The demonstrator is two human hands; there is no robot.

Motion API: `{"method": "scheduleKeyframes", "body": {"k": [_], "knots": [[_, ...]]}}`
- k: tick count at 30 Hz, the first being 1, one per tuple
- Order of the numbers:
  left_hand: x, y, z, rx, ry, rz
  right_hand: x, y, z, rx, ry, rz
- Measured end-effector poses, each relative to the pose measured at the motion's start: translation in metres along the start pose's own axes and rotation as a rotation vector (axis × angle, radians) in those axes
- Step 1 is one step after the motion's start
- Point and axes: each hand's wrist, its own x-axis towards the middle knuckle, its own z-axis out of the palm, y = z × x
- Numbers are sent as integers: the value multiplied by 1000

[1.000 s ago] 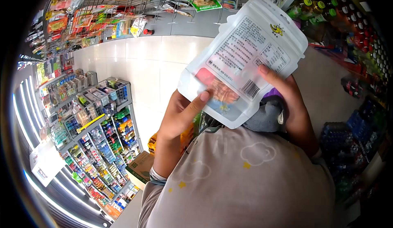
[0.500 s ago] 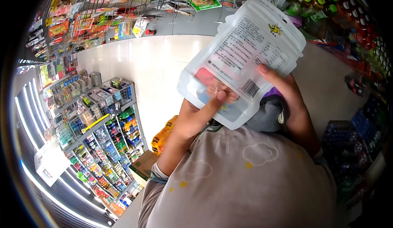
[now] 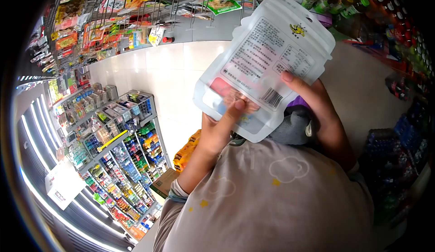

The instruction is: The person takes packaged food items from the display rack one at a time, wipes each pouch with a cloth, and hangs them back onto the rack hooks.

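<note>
A white plastic snack pouch (image 3: 253, 66) is held up in front of my chest, tilted, with its printed back toward me. A text panel, a barcode and a small yellow bee-like figure show on it. Near its lower end a see-through window reveals pinkish-brown pieces inside. My left hand (image 3: 220, 127) grips the lower left part, thumb on the window and fingers hidden behind. My right hand (image 3: 308, 96) clasps the right edge, its thumb beside the barcode. Below the pouch, a grey and purple item (image 3: 297, 123) lies against my body near the right wrist.
Hanging snack packets (image 3: 224, 4) line a wire rack across the top. Shelves of small goods (image 3: 124, 161) stand at the left, with a brown carton (image 3: 165, 182) and an orange package (image 3: 186, 151) nearer me. Bottles (image 3: 337, 0) fill the upper right. Pale floor tiles (image 3: 167, 66) lie between.
The pouch and both hands have shifted slightly left in view. The shelves at left appear a little further right, as the camera view has turned slightly. The grip on the pouch is unchanged.
</note>
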Motion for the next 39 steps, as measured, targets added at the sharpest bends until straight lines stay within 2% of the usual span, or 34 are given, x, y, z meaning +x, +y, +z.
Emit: {"method": "scheduleKeyframes", "body": {"k": [4, 7, 9, 11, 12, 15, 19, 22, 24, 25, 27, 28, 29, 32, 33, 34, 35, 37, 39], "knots": [[-3, -2, -3, -19, 49, 33, -2, -1, 0, -22, -36, 38], [-9, -10, -14, -62, 116, 44, -4, 2, -1, 73, -60, 121], [-12, -14, -15, -156, 243, 74, -5, 6, -12, -80, -158, 170], [-16, -23, -25, -188, 285, 95, -14, 25, -16, -267, -214, 46], [-18, -27, -31, -220, 314, 112, -21, 36, -22, -366, -222, 55], [-27, -38, -49, -194, 409, 88, -35, 23, -38, -633, -490, -135], [-34, -40, -45, -195, 491, 119, -49, -5, -56, -683, -682, -6], [-37, -47, -42, -247, 508, 109, -58, 2, -66, -519, -567, -34], [-33, -52, -51, -214, 455, 95, -51, -17, -53, -755, -467, 234], [-31, -50, -53, -219, 436, 103, -46, -22, -45, -765, -454, 220], [-25, -45, -52, -202, 422, 81, -39, -27, -32, -945, -383, 37], [-21, -45, -56, -203, 400, 88, -36, -26, -26, -999, -322, -134], [-17, -49, -59, -140, 371, 80, -33, -28, -19, -1005, -305, -147], [-4, -43, -65, -68, 281, 53, -22, -34, 11, -1008, -64, -301], [-1, -38, -63, -55, 237, 25, -18, -34, 21, -1016, -56, -304], [2, -29, -57, 14, 184, 131, -13, -33, 33, -1049, -36, -387], [5, -27, -61, 8, 177, 131, -8, -29, 45, -1082, -17, -470], [10, -26, -69, 111, 18, 166, 3, -21, 70, -1099, 20, -526], [15, -29, -80, 124, -13, 171, 15, -19, 93, -1293, -124, -794]]}}
